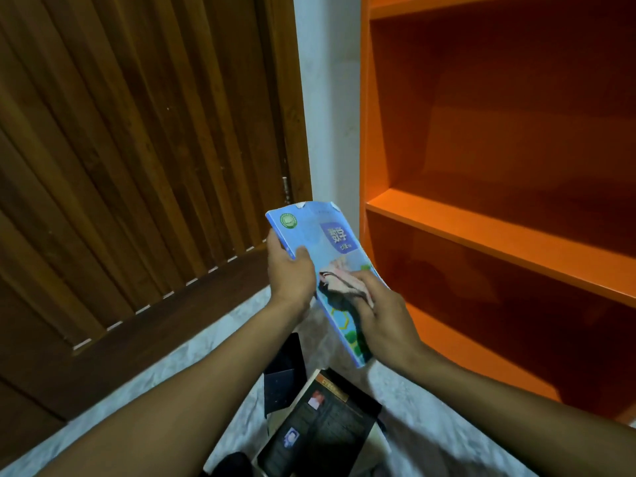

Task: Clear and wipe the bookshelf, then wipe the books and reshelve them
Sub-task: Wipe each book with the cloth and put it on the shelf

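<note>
In front of the orange bookshelf (499, 232), the left hand (289, 273) grips a blue textbook's (330, 249) edge with curled fingers while the right hand (385, 318) presses a crumpled cloth (347, 280) onto its cover.

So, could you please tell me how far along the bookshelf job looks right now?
Done, apparently: the orange bookshelf has no books on the shelves in view. In hand: the left hand grips the blue book while the right hand presses a pinkish cloth on its cover. Left: the dark books lie on the floor, so wiping and reshelving remain.
</note>
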